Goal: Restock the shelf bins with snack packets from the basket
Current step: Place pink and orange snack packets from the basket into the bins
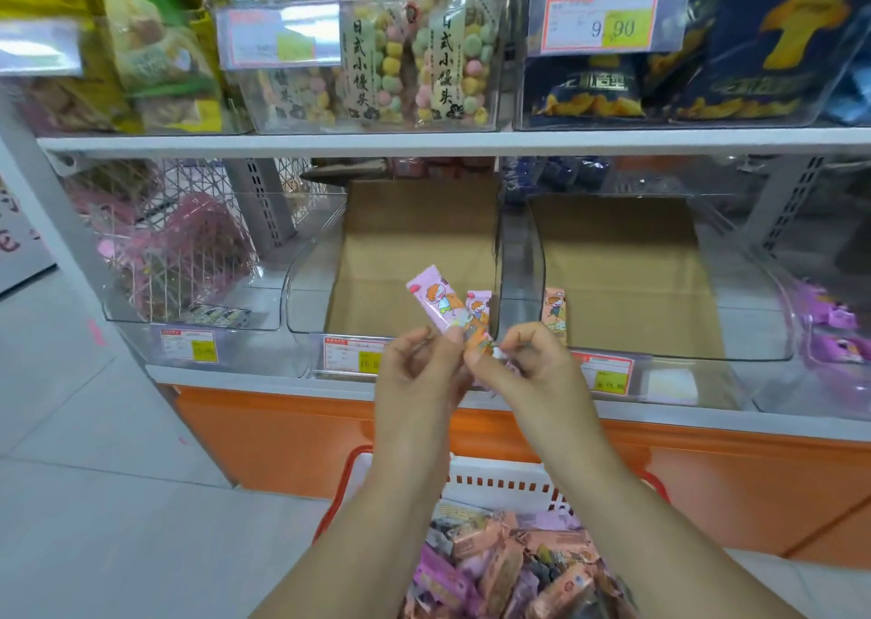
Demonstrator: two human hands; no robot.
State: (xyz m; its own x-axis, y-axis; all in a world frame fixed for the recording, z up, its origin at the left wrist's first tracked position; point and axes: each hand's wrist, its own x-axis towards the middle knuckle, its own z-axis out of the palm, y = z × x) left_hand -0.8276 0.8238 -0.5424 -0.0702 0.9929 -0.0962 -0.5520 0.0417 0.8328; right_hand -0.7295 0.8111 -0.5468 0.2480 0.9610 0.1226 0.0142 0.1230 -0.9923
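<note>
Both hands raised close together, in front of lower shelf bins.
Left hand [414, 368]: fingers curled, thumb and fingertips pinch lower end of pink packet [436, 305], packet tilted up-left.
Right hand [523, 364]: fingers curled, pinches orange packets [480, 342]; another orange packet [556, 316] stands up behind hand, cannot tell if held.
Behind hands: middle bin [301, 298], clear plastic, lined with cardboard [414, 241].
Basket [495, 477]: on floor below arms, white wall, red rim, holds many snack packets [509, 566], pink and orange.
</note>
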